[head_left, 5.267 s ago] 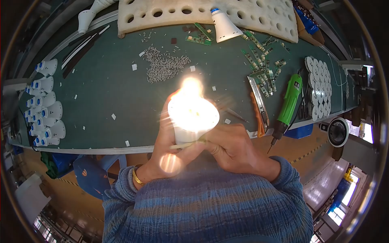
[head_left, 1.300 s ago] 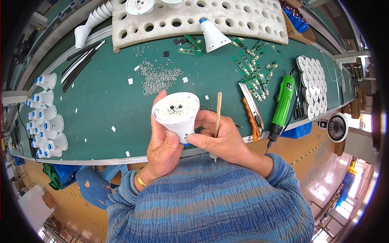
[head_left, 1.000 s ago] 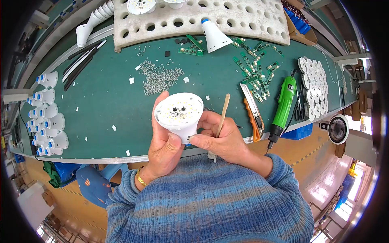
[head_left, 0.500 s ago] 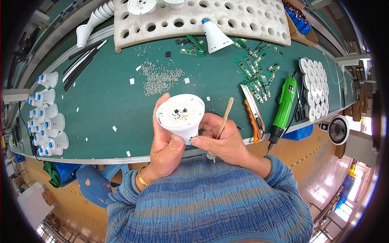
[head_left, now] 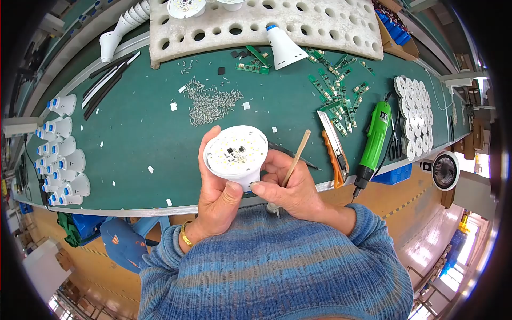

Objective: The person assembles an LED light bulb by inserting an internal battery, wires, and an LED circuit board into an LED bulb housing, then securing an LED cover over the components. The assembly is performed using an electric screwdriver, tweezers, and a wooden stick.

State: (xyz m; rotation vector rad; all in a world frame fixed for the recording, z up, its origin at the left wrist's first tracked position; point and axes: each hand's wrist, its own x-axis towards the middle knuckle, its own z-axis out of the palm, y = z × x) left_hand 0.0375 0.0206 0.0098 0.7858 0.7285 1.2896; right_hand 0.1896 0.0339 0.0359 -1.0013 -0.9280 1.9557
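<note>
A white lamp housing (head_left: 237,153) with a round LED board facing up is held between both hands, over the table's front edge. My left hand (head_left: 216,194) wraps its left side and lower neck, thumb in front. My right hand (head_left: 290,184) grips the lower right side with thumb and fingers. A thin wooden stick (head_left: 296,157) also sits in my right hand, pointing up and right. Behind that hand, a dark pointed tool (head_left: 298,157) lies on the table, partly hidden.
Small screws (head_left: 210,102) lie in a pile. An orange cutter (head_left: 335,152), green electric screwdriver (head_left: 375,138) and green circuit boards (head_left: 338,93) are at right, beside white discs (head_left: 413,117). Lamp housings (head_left: 64,168) stand left; a holed foam block (head_left: 245,45) is behind.
The lamp housing has tilted, showing more of its board's face. The stick has shifted slightly with my right hand, and more of the dark pointed tool shows.
</note>
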